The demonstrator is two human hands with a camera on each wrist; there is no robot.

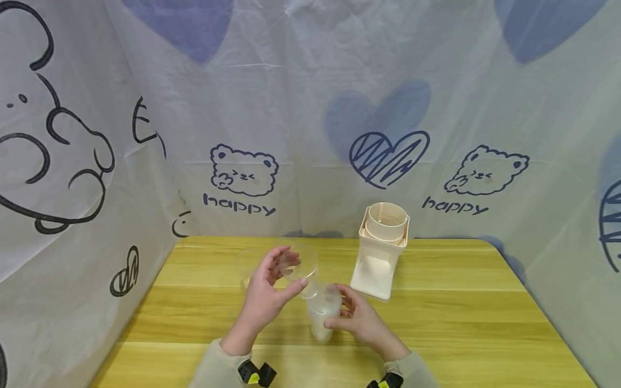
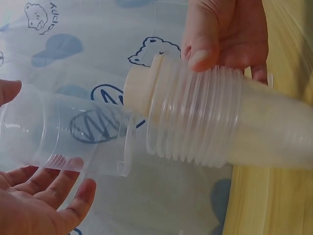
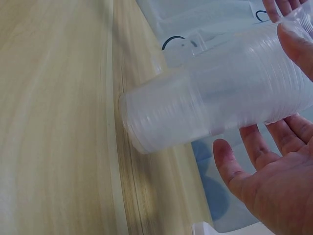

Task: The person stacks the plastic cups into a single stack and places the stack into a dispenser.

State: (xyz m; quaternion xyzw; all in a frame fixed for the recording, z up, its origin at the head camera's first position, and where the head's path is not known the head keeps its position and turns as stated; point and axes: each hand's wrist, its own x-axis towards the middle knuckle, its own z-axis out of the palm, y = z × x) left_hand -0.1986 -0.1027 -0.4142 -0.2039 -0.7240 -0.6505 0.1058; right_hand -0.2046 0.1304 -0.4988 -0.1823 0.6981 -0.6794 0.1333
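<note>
Right now, a person is standing or sitting at the wooden table (image 1: pixel 461 302), and the left hand (image 1: pixel 267 288) is holding a single clear cup (image 2: pixel 93 132) between thumb and fingers. Opposite it, the right hand (image 1: pixel 359 318) is gripping a stack of clear cups (image 2: pixel 205 117), with the thumb on one side and the fingers on the other.

What is mattering most is how these two are lining up: from the left grip, the stack is lying to the right and lower, nearer the person, while the single cup is hovering just above its rims. A narrow gap is showing between them from the left wrist. The left hand is being the nearer one to the single cup, the right to the stack.

As for direction, the stack's long axis is running roughly up and down, its rims pointing upward and its narrower end facing the table; whether that end is touching the wood, I'm not managing to tell. The single cup's axis is running nearly in line with it, leaning slightly. Behind and to the right, a cream holder (image 1: pixel 373 269) is standing well apart from the left hand.
</note>
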